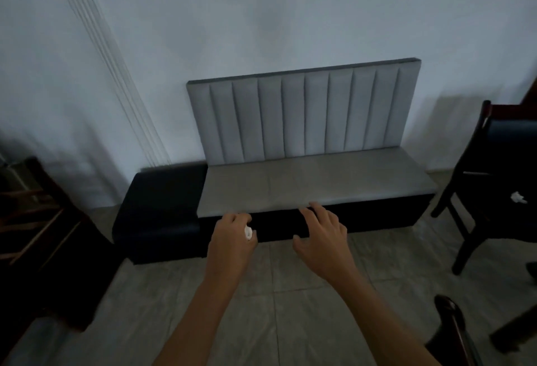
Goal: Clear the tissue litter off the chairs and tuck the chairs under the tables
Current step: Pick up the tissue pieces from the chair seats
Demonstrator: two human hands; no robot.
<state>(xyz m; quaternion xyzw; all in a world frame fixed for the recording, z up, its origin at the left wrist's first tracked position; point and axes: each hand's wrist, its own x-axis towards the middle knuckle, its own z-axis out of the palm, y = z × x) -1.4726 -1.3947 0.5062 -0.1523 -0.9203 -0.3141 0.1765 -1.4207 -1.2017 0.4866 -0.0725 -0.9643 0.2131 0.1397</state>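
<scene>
Our left hand (232,233), frame centre, fingers curled round white tissue wad (248,232). Right hand (322,235) spread, holding nothing. More tissue litter (518,198), probably, on dark chair (494,179) far right: keep wad clenched, reach there right-handed.

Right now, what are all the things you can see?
Bench: one, grey seat and ribbed back on a black base, against the wall.
Black box: one, at the bench's left end.
Chair: one, dark, at the right.
Tissue: one, white, on that chair's seat.
Tissue wad: one, white, in the left hand.
Dark wooden furniture: at the left edge, blurred.
Floor: grey tiles.
Left hand: grips the wad.
Right hand: fingers spread, holds nothing.
</scene>
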